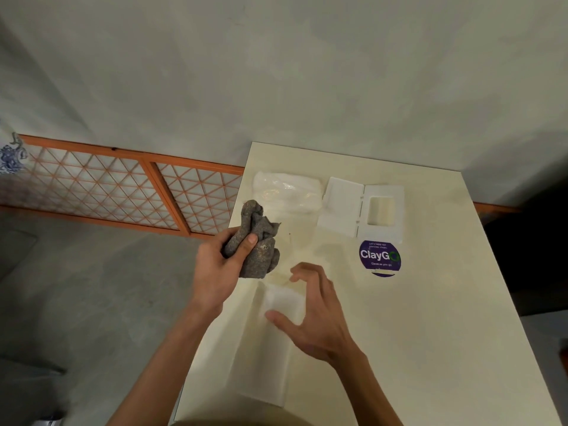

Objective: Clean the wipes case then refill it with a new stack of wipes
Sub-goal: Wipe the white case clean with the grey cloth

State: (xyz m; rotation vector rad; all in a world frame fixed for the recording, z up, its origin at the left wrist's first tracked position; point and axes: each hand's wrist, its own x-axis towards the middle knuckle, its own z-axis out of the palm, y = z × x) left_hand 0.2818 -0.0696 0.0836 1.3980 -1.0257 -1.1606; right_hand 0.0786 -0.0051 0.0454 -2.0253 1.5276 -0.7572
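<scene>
Gripping a crumpled grey cloth (256, 239), the left hand (219, 270) is closing its fingers and thumb around the rag's lower part above the table's left edge. The right hand (313, 315) is hovering over the white case base (264, 348), fingers spread and curled, thumb reaching left, holding nothing that can be made out; whether it is touching the base cannot be told. The base is lying open on the near part of the cream table (430, 333), its inside looking bare and white. The case lid (361, 209) is lying unfolded at the far side, its flap swung open beside a rectangular opening. Left of the lid, a clear-wrapped stack of wipes (287, 192) is resting. A purple round sticker (380, 257) is sitting just near of the lid.
</scene>
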